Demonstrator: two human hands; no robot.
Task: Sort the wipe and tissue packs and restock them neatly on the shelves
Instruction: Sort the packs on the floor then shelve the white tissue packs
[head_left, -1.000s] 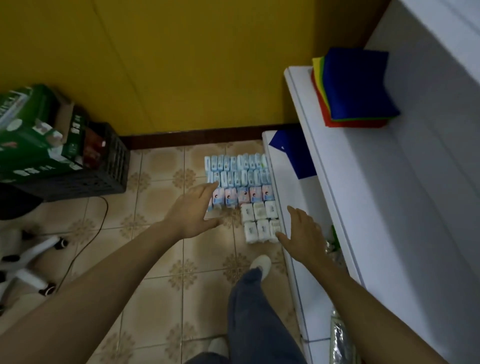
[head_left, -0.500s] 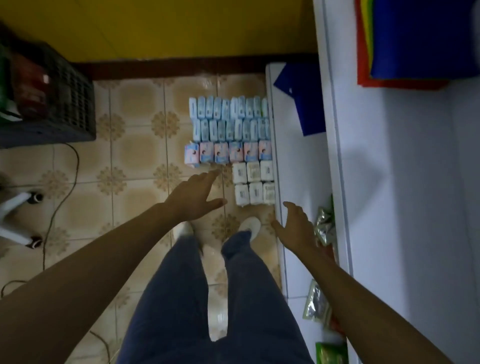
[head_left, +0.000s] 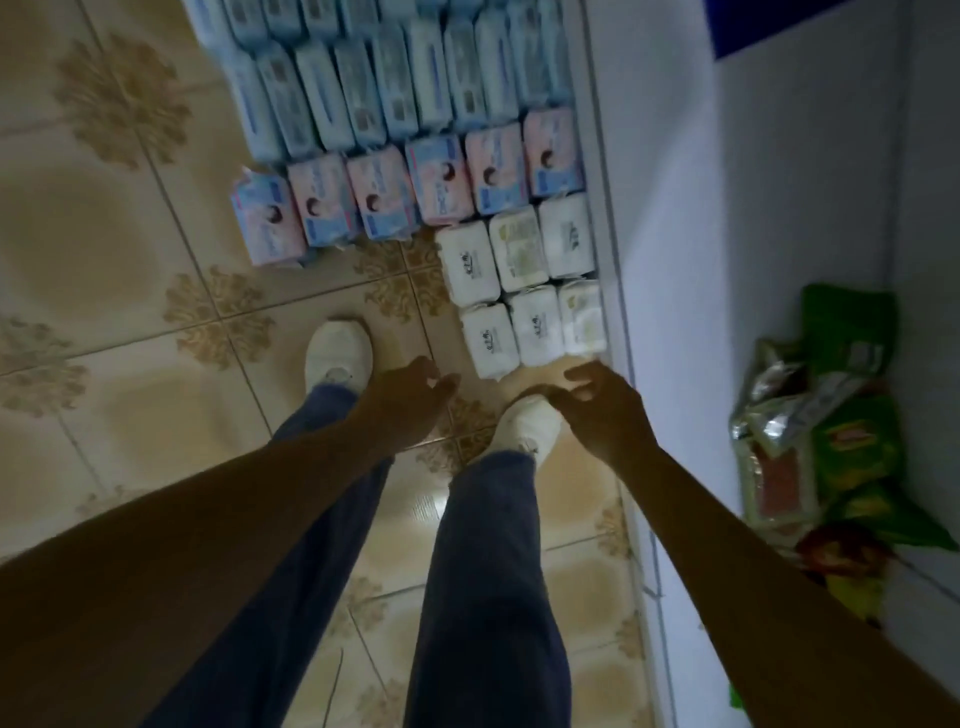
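Patterned beige floor tiles (head_left: 130, 249) hold the sorted rows against the white shelf unit (head_left: 675, 208). I have bent lower. My left hand (head_left: 410, 400) and right hand (head_left: 602, 410), fingers loose and empty, now hover near that shelf unit, just short of the soft white tissue packs (head_left: 519, 291) touching its edge. Restocking probably starts with these.

Packs (head_left: 410, 156) lie on floor (head_left: 104, 291) left of shelf (head_left: 727, 208).
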